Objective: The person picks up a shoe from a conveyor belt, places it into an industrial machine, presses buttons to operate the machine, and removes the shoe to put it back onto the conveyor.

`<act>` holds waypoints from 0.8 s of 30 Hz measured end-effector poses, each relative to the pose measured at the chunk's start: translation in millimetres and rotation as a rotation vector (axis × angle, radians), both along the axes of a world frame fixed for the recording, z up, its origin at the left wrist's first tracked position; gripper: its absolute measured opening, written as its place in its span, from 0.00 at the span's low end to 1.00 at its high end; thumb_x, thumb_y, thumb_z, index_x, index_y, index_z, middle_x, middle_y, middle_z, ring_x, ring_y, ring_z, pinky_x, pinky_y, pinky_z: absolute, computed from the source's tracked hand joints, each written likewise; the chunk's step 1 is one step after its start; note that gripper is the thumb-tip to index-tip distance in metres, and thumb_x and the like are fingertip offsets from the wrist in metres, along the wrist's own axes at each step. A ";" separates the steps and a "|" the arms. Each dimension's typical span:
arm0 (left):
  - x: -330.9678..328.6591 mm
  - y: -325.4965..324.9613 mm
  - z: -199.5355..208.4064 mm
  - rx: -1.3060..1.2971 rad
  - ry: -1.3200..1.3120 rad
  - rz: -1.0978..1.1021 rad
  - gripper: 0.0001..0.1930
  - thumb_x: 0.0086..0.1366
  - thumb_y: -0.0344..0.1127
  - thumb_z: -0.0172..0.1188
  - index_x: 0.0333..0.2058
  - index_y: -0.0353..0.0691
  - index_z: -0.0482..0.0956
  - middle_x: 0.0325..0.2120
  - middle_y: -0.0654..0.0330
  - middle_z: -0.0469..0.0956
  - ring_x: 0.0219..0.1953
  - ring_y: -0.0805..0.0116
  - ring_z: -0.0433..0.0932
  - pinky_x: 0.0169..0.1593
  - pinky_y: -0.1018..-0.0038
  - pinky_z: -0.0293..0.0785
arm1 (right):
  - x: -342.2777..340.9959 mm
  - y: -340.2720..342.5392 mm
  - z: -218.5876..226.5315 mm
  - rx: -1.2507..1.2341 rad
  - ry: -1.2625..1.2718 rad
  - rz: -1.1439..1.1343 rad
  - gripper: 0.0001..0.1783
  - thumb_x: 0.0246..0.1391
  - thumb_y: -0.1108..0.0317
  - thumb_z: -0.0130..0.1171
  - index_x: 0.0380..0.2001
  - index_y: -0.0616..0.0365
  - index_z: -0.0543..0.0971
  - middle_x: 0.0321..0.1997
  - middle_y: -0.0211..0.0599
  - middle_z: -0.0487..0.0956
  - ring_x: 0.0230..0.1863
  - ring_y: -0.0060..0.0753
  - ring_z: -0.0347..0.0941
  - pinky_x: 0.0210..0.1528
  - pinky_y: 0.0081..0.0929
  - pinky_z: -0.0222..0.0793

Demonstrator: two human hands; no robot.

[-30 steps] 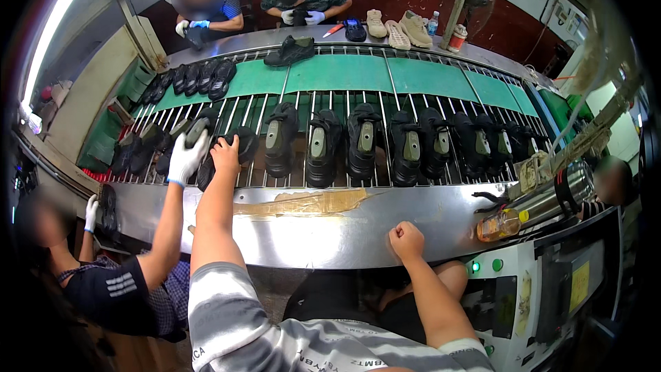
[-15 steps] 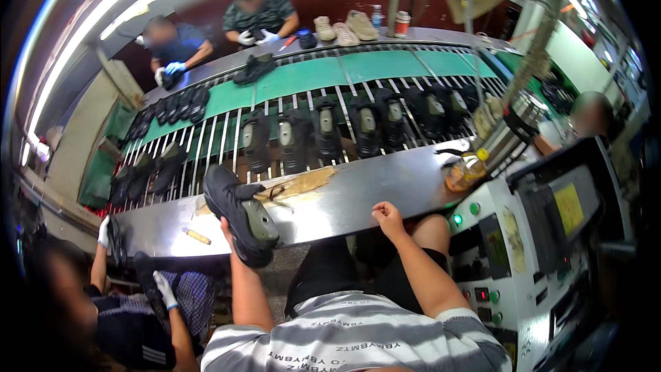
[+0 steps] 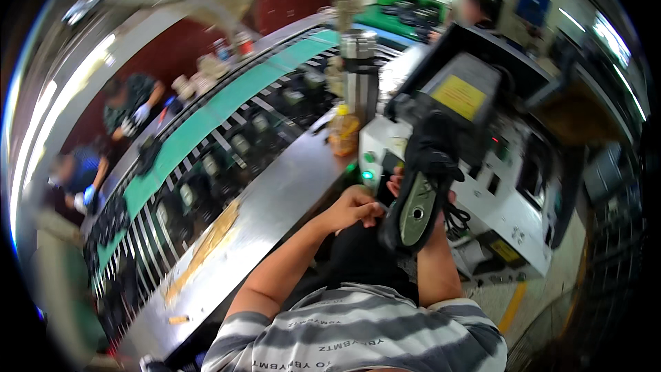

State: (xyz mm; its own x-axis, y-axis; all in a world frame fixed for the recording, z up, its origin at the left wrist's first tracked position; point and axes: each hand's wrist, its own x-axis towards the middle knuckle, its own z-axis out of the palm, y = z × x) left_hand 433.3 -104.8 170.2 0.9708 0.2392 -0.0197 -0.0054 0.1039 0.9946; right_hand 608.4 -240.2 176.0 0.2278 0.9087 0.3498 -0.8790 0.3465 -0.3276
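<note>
One shoe [image 3: 418, 193] is hanging before the machine [image 3: 513, 212], the right hand [image 3: 441, 220] now gripping it; left of the machine, one bottle [image 3: 343, 134] is standing and the left hand [image 3: 353, 208], holding the shoe earlier, is curling.

The right hand [image 3: 441, 216] grips a black shoe [image 3: 421, 189] — the left hand [image 3: 357, 208], loosely curled, just beside its heel.

A T-shirt [image 3: 365, 313] banded in white and shades of grey carries rows of small dark lettering; beyond its short sleeves [image 3: 241, 331], arms [image 3: 289, 255] and hands [image 3: 352, 208] are bare; past its front, black shorts [image 3: 365, 262].
</note>
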 end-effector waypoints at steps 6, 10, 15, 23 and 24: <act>47.1 -65.9 -133.3 0.241 0.199 0.035 0.12 0.66 0.38 0.57 0.32 0.35 0.82 0.18 0.59 0.79 0.21 0.71 0.78 0.26 0.74 0.72 | 121.6 -186.0 -8.7 -0.311 -0.160 -0.907 0.42 0.43 0.59 0.61 0.62 0.65 0.64 0.61 0.50 0.70 0.59 0.49 0.69 0.64 0.41 0.64; 57.4 -101.6 -137.4 0.717 0.019 0.278 0.07 0.58 0.35 0.63 0.27 0.37 0.81 0.19 0.54 0.79 0.21 0.63 0.80 0.27 0.71 0.74 | 189.9 -269.2 19.9 -0.815 -0.618 -1.464 0.47 0.35 0.66 0.65 0.63 0.63 0.63 0.56 0.46 0.73 0.54 0.45 0.72 0.55 0.34 0.69; 57.6 -96.4 -144.9 0.757 -0.019 0.331 0.06 0.56 0.32 0.63 0.24 0.36 0.80 0.17 0.54 0.77 0.19 0.62 0.77 0.25 0.70 0.71 | 289.0 -267.0 102.6 -1.224 -1.038 -1.704 0.57 0.25 0.67 0.73 0.65 0.59 0.61 0.60 0.48 0.70 0.57 0.44 0.70 0.59 0.31 0.64; 69.4 -85.3 -154.9 0.781 0.025 0.448 0.06 0.54 0.32 0.63 0.23 0.36 0.80 0.15 0.54 0.76 0.18 0.62 0.77 0.25 0.71 0.72 | 429.4 -196.7 159.7 -2.071 -1.494 -1.486 0.56 0.28 0.49 0.68 0.67 0.46 0.61 0.64 0.54 0.68 0.63 0.53 0.66 0.62 0.41 0.64; 68.9 -83.9 -155.4 0.780 0.035 0.457 0.06 0.54 0.32 0.63 0.23 0.36 0.80 0.15 0.54 0.76 0.18 0.62 0.77 0.25 0.70 0.72 | 436.6 -187.3 158.7 -2.118 -1.514 -1.424 0.56 0.28 0.50 0.68 0.67 0.45 0.61 0.64 0.53 0.68 0.62 0.52 0.66 0.62 0.41 0.64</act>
State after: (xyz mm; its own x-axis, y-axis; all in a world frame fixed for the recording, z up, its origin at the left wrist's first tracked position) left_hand 502.2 -188.6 14.7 0.7798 0.5591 0.2816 0.1509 -0.6044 0.7822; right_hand 1045.1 -427.5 334.8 0.9453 -0.0666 0.3194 0.0621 -0.9243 -0.3766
